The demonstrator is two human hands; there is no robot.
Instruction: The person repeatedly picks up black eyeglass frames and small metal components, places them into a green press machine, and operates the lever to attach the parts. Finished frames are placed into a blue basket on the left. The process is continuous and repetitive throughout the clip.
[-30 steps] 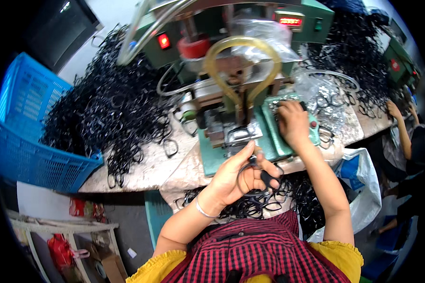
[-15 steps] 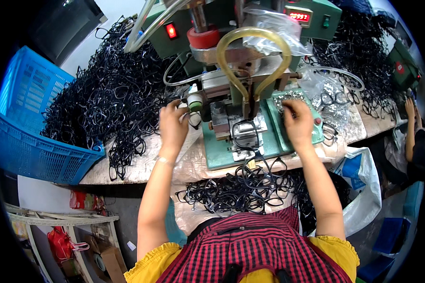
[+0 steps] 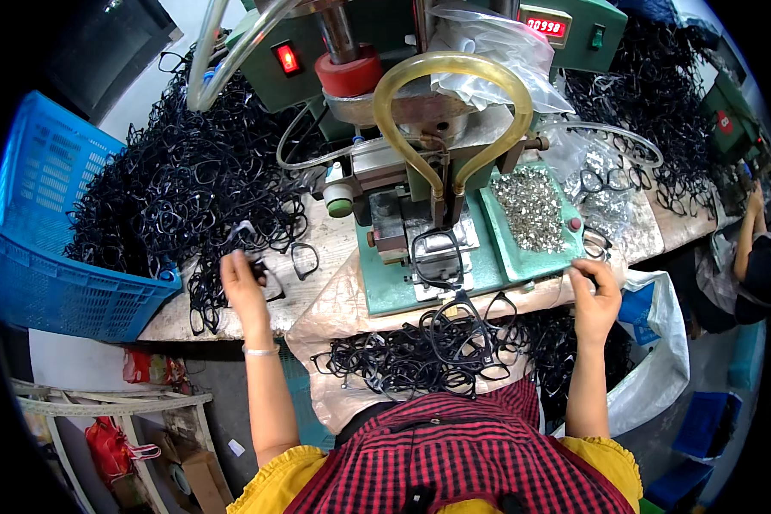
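My left hand (image 3: 244,287) is at the near edge of a large heap of black eyeglass frames (image 3: 206,171). Its fingers are closed on one dark eyeglass frame (image 3: 274,287). My right hand (image 3: 598,295) hovers by the near right corner of a green tray (image 3: 522,264) full of small metal bits (image 3: 527,206). Thumb and fingers are pinched together there; whatever they hold is too small to make out. Between my hands stands a green press (image 3: 364,111), with an eyeglass frame (image 3: 438,261) on its metal fixture, one temple pointing toward me.
More frames (image 3: 403,351) lie on a sheet before my lap. A blue crate (image 3: 86,283) tilts at the left. Clear tubes (image 3: 458,60) loop from the press. At right are a white sack (image 3: 664,360), another frame heap (image 3: 634,94) and another person's arm (image 3: 745,231).
My left hand has moved left and nearer, from beside the press to the heap's edge. My right hand has left the metal bits and come nearer and to the right.
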